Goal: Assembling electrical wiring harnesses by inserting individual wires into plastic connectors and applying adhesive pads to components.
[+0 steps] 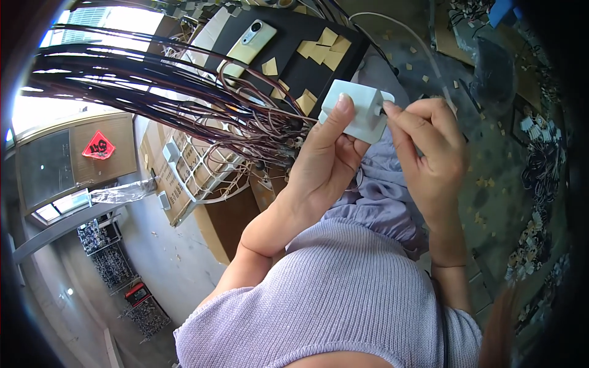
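A white plastic housing (358, 97) with a square plate and a raised block is held up in front of my chest. My left hand (325, 162) grips it from the left and below, the thumb pressed on its face. At the housing's right side, my right hand (435, 144) has its thumb and index finger pinched together on a small dark piece, mostly hidden by the fingertips. I cannot make out what that piece is. A thick bundle of dark brown and black wires (178, 101) runs from the left, its ends close to my left hand.
Ahead, a black surface (294, 23) bears a pale phone (250, 48) and several tan paper squares (325, 48). Left of me, a white rack (195, 197) with wires leans by a cardboard box (227, 214). Piles of small parts (540, 159) lie on the floor at right.
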A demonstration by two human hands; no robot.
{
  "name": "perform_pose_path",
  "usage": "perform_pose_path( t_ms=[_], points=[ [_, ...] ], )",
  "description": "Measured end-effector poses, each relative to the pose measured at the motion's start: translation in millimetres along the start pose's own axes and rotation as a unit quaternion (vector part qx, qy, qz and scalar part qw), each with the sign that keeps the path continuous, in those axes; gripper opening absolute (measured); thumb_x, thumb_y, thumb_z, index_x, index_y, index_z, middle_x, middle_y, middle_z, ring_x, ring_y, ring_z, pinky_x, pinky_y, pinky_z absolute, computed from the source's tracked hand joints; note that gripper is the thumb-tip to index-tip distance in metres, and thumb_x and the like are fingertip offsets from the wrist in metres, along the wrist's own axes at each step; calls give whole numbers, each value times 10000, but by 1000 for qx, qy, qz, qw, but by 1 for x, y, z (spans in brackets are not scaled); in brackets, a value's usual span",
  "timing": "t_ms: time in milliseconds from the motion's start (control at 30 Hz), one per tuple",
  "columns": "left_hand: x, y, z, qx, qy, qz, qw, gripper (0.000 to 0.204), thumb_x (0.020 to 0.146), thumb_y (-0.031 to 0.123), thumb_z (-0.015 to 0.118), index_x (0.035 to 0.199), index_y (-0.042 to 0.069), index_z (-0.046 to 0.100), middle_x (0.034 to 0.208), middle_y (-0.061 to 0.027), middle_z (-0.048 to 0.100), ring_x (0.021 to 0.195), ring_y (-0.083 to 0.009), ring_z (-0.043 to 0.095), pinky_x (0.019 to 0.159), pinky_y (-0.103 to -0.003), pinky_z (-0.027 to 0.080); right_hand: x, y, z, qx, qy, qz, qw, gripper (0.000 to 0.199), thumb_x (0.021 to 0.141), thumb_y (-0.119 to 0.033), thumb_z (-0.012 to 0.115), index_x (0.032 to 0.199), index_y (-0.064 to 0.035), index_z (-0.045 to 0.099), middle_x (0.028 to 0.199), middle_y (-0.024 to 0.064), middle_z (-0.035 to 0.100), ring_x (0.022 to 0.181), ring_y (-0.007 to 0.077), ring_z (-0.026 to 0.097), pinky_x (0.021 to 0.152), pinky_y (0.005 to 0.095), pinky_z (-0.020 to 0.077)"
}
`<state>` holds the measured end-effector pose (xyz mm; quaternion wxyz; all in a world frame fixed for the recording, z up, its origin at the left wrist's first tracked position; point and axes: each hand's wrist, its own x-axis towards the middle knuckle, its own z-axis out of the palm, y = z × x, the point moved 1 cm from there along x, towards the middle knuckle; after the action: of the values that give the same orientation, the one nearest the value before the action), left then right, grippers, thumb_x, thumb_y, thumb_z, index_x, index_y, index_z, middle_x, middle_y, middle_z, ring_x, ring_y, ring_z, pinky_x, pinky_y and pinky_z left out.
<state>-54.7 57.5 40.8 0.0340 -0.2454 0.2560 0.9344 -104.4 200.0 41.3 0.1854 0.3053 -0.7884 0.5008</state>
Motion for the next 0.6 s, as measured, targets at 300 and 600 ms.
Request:
perform_pose_path(
  t_ms=[300,600],
  points=[
    [2,-6,-6,-17,27,-35,999,316,943,256,595,1136,13,536,1082,-76,634,1004,-145,631,912,-256,524,-5,-3,-4,-89,-90,-23,992,168,753,27,670,916,23,632,838,65,513,743,215,550,635,334,473],
    [3,-12,-17,-38,61,-72,995,317,945,233,588,1148,-3,529,1091,-89,627,979,-182,645,856,-281,563,-1,-2,-18,-200,-200,-121,951,314,693,37,639,1006,12,643,892,76,545,769,236,559,678,341,470]
  ],
)
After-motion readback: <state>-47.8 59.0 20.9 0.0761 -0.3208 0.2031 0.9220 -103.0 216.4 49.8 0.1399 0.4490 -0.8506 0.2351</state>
